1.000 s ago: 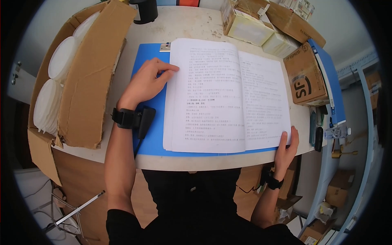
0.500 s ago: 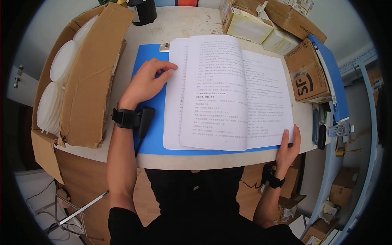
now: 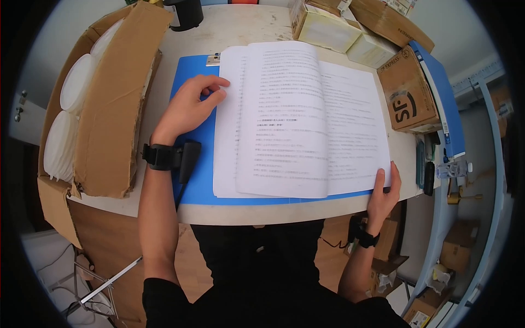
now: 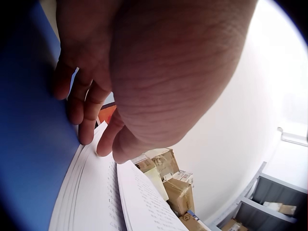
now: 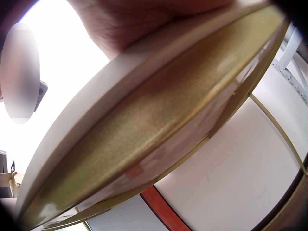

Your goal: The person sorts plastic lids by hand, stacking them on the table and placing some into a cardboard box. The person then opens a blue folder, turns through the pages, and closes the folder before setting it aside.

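Observation:
A thick printed book (image 3: 284, 120) lies spread on a blue clipboard (image 3: 188, 71) in the head view. Several left-side leaves stand off the page beneath, their free edge set in to the right. My left hand (image 3: 191, 106) is at the upper left of the book, index fingertip at the outer page edge and thumb bent beside it. The left wrist view shows its fingers (image 4: 86, 130) reaching down to the page edges. At the lower right corner, my right hand (image 3: 384, 194) rests with loosely extended fingers, thumb by the page edge. The right wrist view shows mostly the table's underside.
A long cardboard box (image 3: 117, 104) of white round lids (image 3: 76, 82) stands at left. Small cartons (image 3: 331, 30) and a brown box (image 3: 409, 93) line the right back, with a blue folder (image 3: 440, 93) leaning there. A black cylinder (image 3: 187, 13) stands at the back.
The upper left leaves have come away from those below, their free edge shifting right and baring a strip of the page beneath. Both hands keep nearly the same places.

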The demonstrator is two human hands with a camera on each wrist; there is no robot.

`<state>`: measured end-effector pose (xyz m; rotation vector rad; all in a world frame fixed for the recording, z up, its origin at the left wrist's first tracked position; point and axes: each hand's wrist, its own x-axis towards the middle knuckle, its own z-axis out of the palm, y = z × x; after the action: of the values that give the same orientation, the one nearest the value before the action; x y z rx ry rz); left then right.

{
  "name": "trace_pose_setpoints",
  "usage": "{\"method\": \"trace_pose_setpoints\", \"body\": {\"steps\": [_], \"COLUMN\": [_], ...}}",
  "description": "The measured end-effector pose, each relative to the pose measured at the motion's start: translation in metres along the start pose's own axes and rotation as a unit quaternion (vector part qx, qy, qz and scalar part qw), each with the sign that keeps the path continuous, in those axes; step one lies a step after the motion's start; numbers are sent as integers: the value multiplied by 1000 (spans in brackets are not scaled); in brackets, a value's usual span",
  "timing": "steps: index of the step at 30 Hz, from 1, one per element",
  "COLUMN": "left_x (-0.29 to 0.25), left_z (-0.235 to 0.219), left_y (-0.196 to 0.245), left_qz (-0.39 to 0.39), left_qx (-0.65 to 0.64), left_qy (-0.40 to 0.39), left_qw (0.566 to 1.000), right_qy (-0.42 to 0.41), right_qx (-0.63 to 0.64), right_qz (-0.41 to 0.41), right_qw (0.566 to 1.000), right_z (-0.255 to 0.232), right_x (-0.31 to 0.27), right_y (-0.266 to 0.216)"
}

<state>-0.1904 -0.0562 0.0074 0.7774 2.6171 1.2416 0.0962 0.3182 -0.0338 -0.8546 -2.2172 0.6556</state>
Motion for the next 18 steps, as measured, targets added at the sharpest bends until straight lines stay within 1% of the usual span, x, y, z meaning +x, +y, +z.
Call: {"method": "trace_pose_setpoints", "body": {"steps": [2, 10, 18], "left_x": [0, 0, 0], "left_z": [0, 0, 0], "left_y": [1, -2, -2], "left_qz": [-7, 4, 10], "left_qx": [-4, -15, -10], "left_qy": [6, 6, 2], "left_qw": [1000, 1000, 1000], "right_qy": [-3, 7, 13], "right_qx": [-9, 8, 6], "right_qz": [-13, -5, -18], "right_qw": [1000, 1000, 1000], "right_z": [0, 1, 2], "right_x": [0, -1, -1], "right_y": [3, 3, 8]}}
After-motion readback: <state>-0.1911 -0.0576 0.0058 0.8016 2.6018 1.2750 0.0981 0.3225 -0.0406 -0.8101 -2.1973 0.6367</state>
